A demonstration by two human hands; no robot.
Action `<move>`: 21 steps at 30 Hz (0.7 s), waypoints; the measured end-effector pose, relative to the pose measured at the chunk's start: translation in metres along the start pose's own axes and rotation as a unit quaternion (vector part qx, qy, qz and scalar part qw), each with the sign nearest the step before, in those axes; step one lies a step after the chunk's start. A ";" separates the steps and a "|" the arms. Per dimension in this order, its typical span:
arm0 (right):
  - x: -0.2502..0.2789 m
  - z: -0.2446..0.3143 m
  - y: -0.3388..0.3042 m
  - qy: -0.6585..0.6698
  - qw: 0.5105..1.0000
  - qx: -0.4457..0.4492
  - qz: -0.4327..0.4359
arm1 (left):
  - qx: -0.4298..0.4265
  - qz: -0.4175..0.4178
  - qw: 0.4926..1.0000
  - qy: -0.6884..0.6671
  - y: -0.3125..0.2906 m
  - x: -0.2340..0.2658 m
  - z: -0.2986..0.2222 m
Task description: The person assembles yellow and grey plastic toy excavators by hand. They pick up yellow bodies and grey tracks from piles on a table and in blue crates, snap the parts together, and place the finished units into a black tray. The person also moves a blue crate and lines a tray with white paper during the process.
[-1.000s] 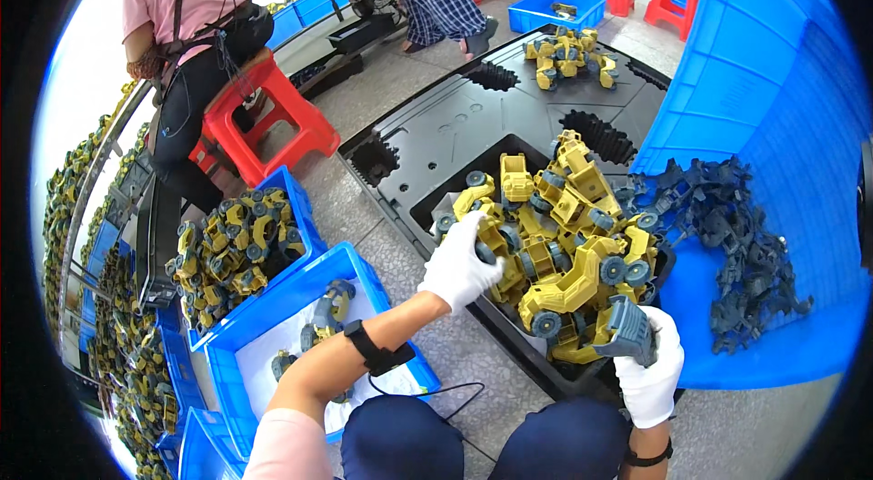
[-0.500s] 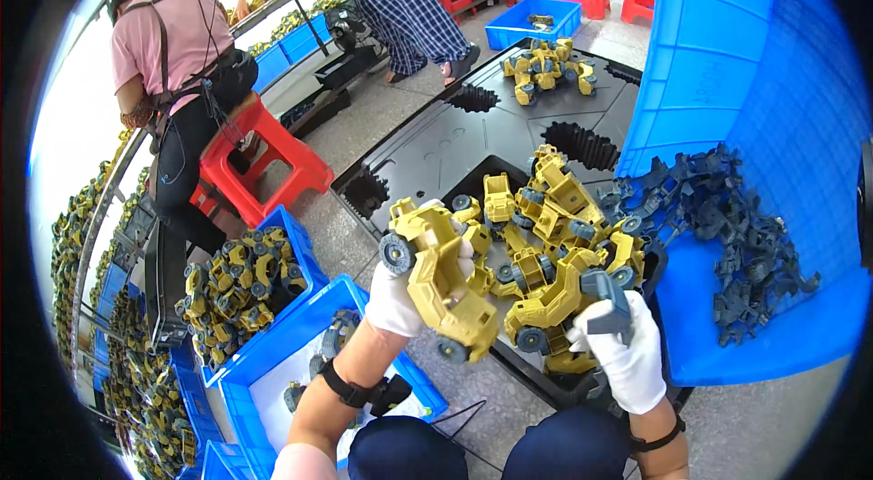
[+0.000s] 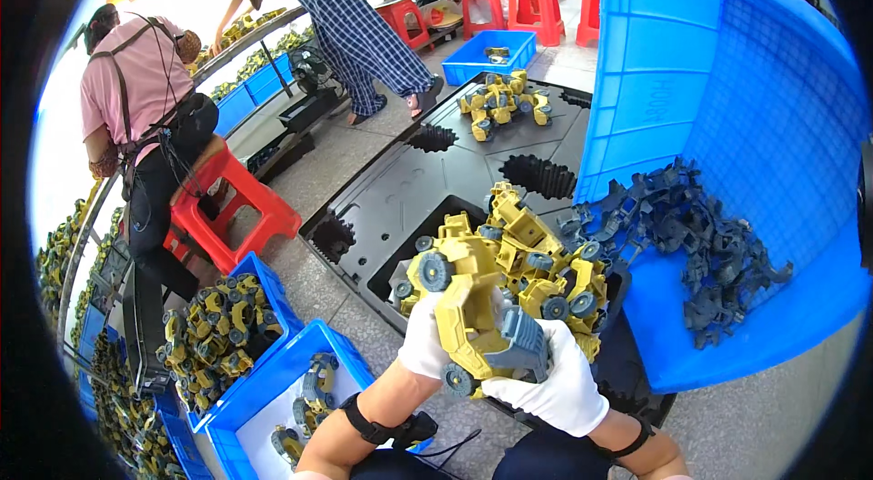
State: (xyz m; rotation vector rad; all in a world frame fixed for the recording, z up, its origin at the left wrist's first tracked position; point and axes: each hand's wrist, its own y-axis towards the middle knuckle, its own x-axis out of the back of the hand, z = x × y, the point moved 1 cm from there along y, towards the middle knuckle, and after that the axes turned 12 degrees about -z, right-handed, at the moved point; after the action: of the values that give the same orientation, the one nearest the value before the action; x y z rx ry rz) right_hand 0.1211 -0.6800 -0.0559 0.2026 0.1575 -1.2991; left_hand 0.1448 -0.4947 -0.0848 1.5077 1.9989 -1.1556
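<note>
In my gloved left hand (image 3: 426, 339) is a yellow toy truck (image 3: 462, 303) with dark grey wheels, held tilted in front of me. My gloved right hand (image 3: 559, 385) grips a blue-grey plastic part (image 3: 518, 345) and presses it against the truck's lower end. Whether the part is seated in the body cannot be made out. The fingers of my left hand are mostly behind the truck. Just beyond my hands, more yellow toy trucks (image 3: 536, 248) lie heaped in a recess of the black plastic pallet (image 3: 382, 198).
A large blue bin (image 3: 655, 71) lies tipped at right, with dark grey parts (image 3: 718, 244) spilling inside. Blue crates (image 3: 314, 335) of trucks stand at left. A co-worker (image 3: 136, 107) sits on a red stool (image 3: 241, 207); another person (image 3: 341, 16) leans over the bench.
The truck has moved right and down. My right hand has brought the blue-grey part left from over the heap onto the truck. The whole view has shifted slightly.
</note>
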 end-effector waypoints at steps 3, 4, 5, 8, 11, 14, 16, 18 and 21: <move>0.003 -0.004 0.000 -0.028 0.999 0.011 -0.013 | 0.020 -0.013 0.999 0.036 -0.001 0.009 0.000; 0.005 -0.009 0.001 -0.039 0.999 0.015 -0.026 | 0.028 0.007 0.998 0.061 -0.004 0.004 -0.001; 0.007 -0.011 0.002 -0.050 0.998 0.019 -0.041 | 0.038 0.028 0.995 0.087 -0.008 -0.004 -0.003; 0.006 -0.016 0.003 -0.011 0.996 0.057 -0.061 | 0.011 -0.075 0.989 0.126 -0.014 -0.020 0.004; 0.002 -0.005 0.006 -0.118 0.990 0.040 -0.059 | -0.004 -0.050 0.999 0.009 -0.019 -0.027 0.013; 0.003 -0.005 0.009 -0.128 0.989 -0.010 -0.079 | -0.089 -0.013 0.996 0.025 -0.017 -0.036 0.010; 0.004 -0.004 0.011 -0.139 0.985 0.009 -0.102 | -0.138 -0.021 0.984 0.107 -0.028 -0.053 0.005; 0.003 -0.002 0.009 -0.157 0.982 0.025 -0.105 | -0.109 -0.019 0.990 0.082 -0.024 -0.042 0.012; 0.005 -0.014 0.005 -0.121 0.986 0.079 -0.087 | -0.085 0.023 0.985 0.149 -0.025 -0.030 0.006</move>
State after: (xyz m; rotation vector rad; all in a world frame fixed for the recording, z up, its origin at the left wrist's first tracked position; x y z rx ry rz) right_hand 0.1273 -0.6800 -0.0699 0.1661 -0.1390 -1.4998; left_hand 0.1310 -0.5199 -0.0575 1.7071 2.1770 -0.7524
